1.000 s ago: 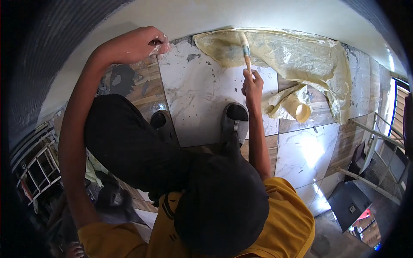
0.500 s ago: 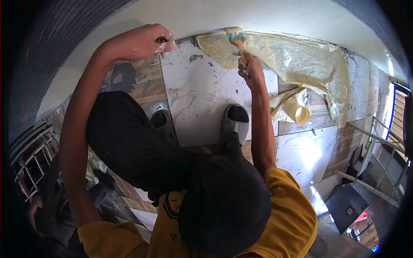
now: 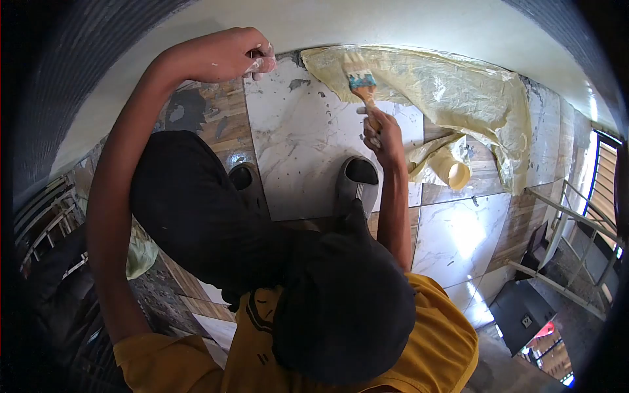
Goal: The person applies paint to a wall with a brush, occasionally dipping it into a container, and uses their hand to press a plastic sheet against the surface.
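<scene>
Gripping a turquoise-patched, pale-bristled brush [image 3: 362, 82], right fingers [image 3: 371, 134] wrapped; left fingers [image 3: 265, 64] curled, contents unclear

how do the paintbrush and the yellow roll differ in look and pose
The paintbrush is gripped in the right hand; no hand touches the yellow roll. The paintbrush is long and flat with teal marks, while the yellow roll is round with an open end. Both appear against yellowish sheeting.

Floor of marble-look and wood-look tiles [image 3: 432, 252]; pale metal frame [image 3: 554, 240] at right, dark square panel [image 3: 522, 316] on its near side, slatted panel [image 3: 603, 173] at far right edge; crumpled pale-green sheeting [image 3: 142, 254] at left, near a barred metal rack [image 3: 47, 229].
</scene>
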Tool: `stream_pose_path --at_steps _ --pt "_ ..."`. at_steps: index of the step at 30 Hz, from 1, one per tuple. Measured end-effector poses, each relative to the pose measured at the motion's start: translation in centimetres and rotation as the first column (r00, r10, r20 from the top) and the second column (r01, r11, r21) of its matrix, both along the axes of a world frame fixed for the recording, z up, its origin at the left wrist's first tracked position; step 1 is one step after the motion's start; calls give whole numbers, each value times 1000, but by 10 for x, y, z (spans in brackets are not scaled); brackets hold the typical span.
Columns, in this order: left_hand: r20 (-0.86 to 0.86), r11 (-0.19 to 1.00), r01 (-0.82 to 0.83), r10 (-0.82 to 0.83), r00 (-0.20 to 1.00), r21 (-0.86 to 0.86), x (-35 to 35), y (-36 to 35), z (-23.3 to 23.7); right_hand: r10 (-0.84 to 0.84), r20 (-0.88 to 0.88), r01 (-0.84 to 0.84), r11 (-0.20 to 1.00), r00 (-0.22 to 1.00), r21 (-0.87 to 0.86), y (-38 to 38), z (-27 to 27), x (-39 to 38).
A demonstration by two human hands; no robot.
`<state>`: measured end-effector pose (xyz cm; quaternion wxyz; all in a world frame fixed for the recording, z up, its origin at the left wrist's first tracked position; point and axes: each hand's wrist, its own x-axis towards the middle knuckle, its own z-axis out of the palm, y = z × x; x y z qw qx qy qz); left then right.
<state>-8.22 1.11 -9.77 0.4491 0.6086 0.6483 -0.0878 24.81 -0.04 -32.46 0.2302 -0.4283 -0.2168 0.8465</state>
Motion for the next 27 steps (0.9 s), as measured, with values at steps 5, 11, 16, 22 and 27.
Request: stream_pose_path --at_steps 5,11,16,22,27 --pt "-24 999 46 -46 999 11 6 2 9 -26 149 18 998 989 56 40 5 -45" --pt "116 980 -21 -2 993 197 -8 -11 -5 -25 28 16 961 999 277 42 84 -50" --pt "68 997 16 -21 997 73 -3 -2 -1 -156 166 81 919 974 385 0 98 -23" --pt "44 997 64 -65 997 37 1 3 5 -470 279 -49 443 837 895 -29 59 -33" --pt "-40 998 58 -58 998 7 6 -4 20 -619 230 -104 233 751 967 -20 58 -82"
